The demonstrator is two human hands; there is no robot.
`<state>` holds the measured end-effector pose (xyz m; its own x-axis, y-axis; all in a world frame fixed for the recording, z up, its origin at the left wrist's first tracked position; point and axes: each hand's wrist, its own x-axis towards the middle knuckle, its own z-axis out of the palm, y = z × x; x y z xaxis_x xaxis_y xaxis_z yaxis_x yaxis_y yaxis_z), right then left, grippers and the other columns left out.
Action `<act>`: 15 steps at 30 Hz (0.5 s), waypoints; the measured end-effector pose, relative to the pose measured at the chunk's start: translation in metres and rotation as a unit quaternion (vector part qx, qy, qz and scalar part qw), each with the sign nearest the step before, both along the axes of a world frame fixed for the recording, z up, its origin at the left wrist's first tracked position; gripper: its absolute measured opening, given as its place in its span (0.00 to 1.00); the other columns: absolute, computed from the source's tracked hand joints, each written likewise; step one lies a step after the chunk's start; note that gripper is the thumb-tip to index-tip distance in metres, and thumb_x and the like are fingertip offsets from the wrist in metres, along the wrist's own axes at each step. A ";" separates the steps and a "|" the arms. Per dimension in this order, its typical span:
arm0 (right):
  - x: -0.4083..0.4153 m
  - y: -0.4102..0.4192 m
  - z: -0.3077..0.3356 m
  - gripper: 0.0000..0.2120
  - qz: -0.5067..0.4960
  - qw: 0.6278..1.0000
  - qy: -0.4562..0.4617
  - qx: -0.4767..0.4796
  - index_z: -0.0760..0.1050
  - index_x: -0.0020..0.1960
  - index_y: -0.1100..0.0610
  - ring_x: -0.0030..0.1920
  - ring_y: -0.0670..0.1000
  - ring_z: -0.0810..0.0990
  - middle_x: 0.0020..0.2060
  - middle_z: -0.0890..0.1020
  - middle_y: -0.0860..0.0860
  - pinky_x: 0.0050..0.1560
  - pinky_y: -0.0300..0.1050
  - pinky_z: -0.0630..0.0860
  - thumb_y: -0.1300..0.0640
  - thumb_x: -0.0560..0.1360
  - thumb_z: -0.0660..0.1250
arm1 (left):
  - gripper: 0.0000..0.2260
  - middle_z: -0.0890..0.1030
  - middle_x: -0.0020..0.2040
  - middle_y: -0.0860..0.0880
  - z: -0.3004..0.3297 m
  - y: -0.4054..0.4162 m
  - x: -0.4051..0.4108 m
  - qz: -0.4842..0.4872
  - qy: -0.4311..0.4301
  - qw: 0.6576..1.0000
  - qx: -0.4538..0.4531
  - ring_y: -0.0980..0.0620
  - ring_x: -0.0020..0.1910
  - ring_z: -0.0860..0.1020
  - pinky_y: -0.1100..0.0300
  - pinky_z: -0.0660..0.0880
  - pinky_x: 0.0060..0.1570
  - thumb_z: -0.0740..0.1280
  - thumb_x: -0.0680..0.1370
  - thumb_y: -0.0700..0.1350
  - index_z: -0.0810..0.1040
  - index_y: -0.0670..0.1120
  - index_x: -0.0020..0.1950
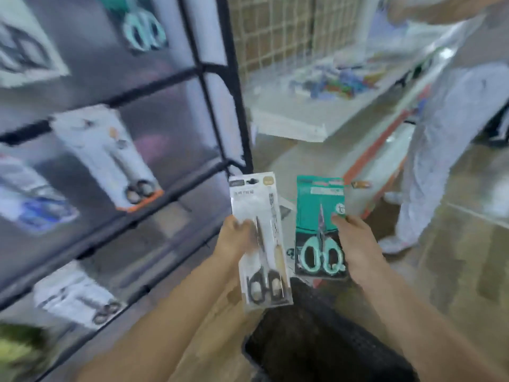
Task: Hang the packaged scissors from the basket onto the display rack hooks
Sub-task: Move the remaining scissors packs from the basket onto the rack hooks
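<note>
My left hand [237, 238] grips a white pack of black-handled scissors [261, 244], held upright. My right hand [355, 244] grips a green pack of mint-handled scissors [319, 230], thumb on its front. Both packs hang in front of me, just right of the black display rack [217, 78]. Below my forearms lies the dark mesh basket [316, 340]. On the rack hang a white pack with an orange base [110, 158], a mint-handled pack [143, 28] near the top and another white pack [80, 299] low down.
Another person in pale trousers [440, 150] stands at the right beside a white shelf [303, 114] with small colourful goods. A wire grid panel [275, 31] rises behind that shelf. A cardboard box [220, 312] lies under my left forearm.
</note>
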<state>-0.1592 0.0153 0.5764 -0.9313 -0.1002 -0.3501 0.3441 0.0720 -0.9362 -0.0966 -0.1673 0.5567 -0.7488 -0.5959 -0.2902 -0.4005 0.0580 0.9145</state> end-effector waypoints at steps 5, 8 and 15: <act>0.066 -0.024 0.011 0.05 0.100 0.995 -0.016 -0.003 0.75 0.50 0.56 0.50 0.57 0.80 0.49 0.81 0.56 0.58 0.54 0.75 0.59 0.79 0.60 | 0.09 0.67 0.35 0.48 0.031 -0.015 0.087 0.097 -0.010 0.995 -0.020 0.51 0.36 0.66 0.64 0.65 0.30 0.59 0.79 0.41 0.66 0.42 0.39; 0.096 -0.031 -0.010 0.06 0.160 0.986 -0.049 0.027 0.74 0.52 0.58 0.52 0.61 0.80 0.52 0.81 0.60 0.59 0.59 0.74 0.58 0.79 0.61 | 0.07 0.75 0.43 0.45 0.018 -0.017 0.142 0.164 -0.027 0.985 0.039 0.49 0.42 0.73 0.57 0.74 0.44 0.60 0.79 0.43 0.69 0.39 0.49; 0.148 -0.038 -0.028 0.09 0.269 0.954 -0.088 0.095 0.74 0.54 0.63 0.52 0.62 0.80 0.51 0.81 0.62 0.56 0.58 0.75 0.58 0.80 0.59 | 0.04 0.70 0.39 0.49 -0.009 -0.020 0.242 0.244 -0.060 0.967 0.049 0.56 0.35 0.68 0.64 0.65 0.32 0.60 0.79 0.42 0.69 0.41 0.49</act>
